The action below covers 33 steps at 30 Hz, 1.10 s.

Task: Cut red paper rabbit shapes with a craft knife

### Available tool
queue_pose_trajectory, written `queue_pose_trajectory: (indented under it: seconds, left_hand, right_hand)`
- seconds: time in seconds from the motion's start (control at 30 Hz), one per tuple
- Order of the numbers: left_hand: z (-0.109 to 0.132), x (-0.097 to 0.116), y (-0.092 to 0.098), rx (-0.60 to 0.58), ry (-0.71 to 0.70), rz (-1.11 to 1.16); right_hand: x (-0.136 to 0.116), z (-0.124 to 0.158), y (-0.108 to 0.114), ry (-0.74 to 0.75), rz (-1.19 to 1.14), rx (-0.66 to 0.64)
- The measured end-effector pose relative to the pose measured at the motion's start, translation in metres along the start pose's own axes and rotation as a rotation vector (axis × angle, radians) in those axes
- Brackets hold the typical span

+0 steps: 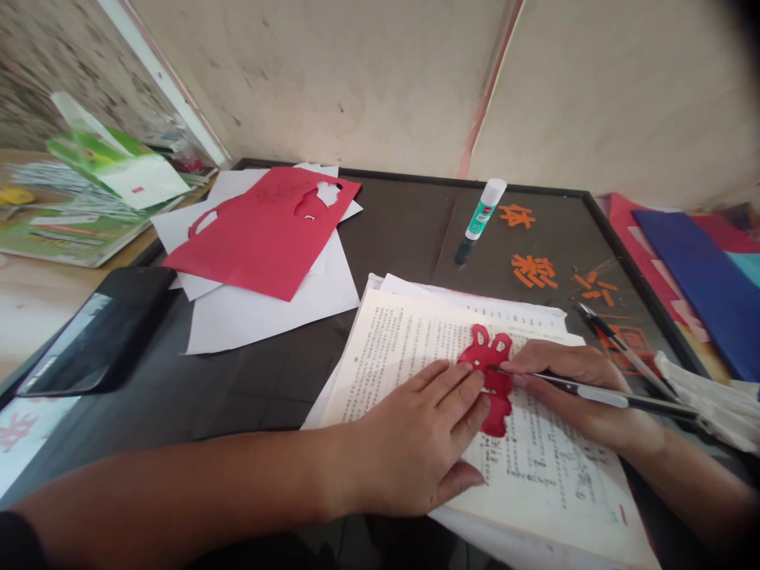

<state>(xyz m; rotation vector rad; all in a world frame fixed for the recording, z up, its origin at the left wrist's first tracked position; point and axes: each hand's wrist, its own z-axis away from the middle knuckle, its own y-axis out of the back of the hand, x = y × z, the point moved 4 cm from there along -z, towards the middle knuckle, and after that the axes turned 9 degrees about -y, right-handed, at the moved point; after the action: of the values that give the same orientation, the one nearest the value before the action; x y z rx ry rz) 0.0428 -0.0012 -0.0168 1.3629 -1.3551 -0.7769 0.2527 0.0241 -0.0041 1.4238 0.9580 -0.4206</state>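
A red rabbit-shaped paper cutout (497, 412), with cut-out ears and small holes, lies on a stack of printed pages (409, 340). My left hand (424, 435) rests on the pages, fingers stretched out flat and their tips pressing on the cutout's left side. In my right hand (573, 384) is a slim black-and-grey craft knife (599, 394), pinched near its front end like a pen. Its tip reaches the middle of the cutout, close to my left fingertips. Those fingers cover part of the red paper.
A red paper sheet (255, 237) with cut-out openings lies on white sheets (285, 317). Nearby are a phone (100, 332), an upright glue stick (485, 209), a pen (617, 344), orange paper characters (534, 271), a crumpled white tissue (712, 396) and a blue folder (701, 277).
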Motion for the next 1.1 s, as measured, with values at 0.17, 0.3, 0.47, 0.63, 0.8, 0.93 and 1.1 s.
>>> queue_pose_trajectory:
  seconds: [0.17,0.3,0.47,0.63,0.8,0.93,1.1]
  left_hand:
    - [-0.0001,0.0002,-0.0002,-0.004,0.004,-0.013]
    - [-0.0006,0.0004,-0.0001,0.013,-0.003,-0.011]
    - [-0.0006,0.0000,0.0000,0.007,0.001,0.004]
    - [-0.0004,-0.0005,0.0001,0.007,-0.003,0.008]
    - [-0.0005,-0.0003,0.0005,0.014,-0.004,0.003]
    - [-0.0003,0.0001,0.0002,0.020,-0.005,-0.005]
    - [-0.0010,0.0003,-0.0001,0.010,-0.001,0.004]
  right_hand:
    - [-0.0044,-0.0027,0.0004,-0.034,-0.025,0.048]
    - [-0.0065,-0.0024,-0.0022,-0.008,-0.021,0.022]
    - [-0.0050,0.0000,-0.0028,0.022,0.001,0.024]
    - [0.0007,0.0022,-0.0026,0.020,-0.013,-0.013]
    - [0.0011,0.0019,-0.0018,0.000,0.009,0.018]
    - [-0.0026,0.0002,-0.0026,0.016,-0.010,0.047]
    - [-0.0051,-0.0008,-0.0025,0.020,0.001,0.035]
